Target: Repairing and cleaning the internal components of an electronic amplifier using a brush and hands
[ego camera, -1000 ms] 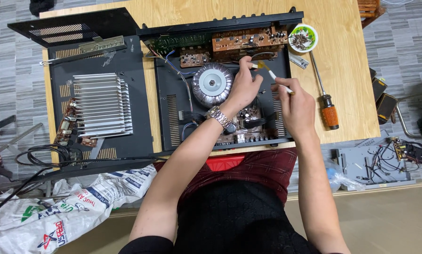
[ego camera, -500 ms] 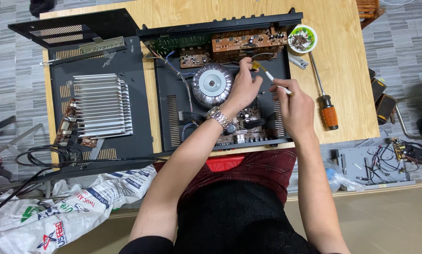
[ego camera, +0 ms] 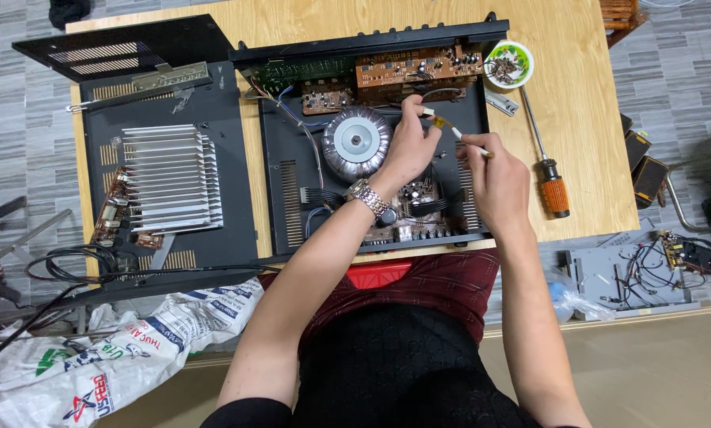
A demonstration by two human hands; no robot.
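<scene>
Now we lean over an opened black amplifier chassis (ego camera: 292, 198) on the wooden desk (ego camera: 577, 103). Our left hand (ego camera: 407, 147), fingers curled, rests inside it just beside the round silver transformer (ego camera: 357, 143) — the fingertips pinch a small part by the brown circuit board (ego camera: 415, 67). Our right hand (ego camera: 498, 182) pinches a thin white brush (ego camera: 460, 135), its tip touching what the left fingertips hold. An orange-handled screwdriver (ego camera: 547, 170) lies on the desk to the right, below a small green-rimmed bowl (ego camera: 509, 63).
</scene>
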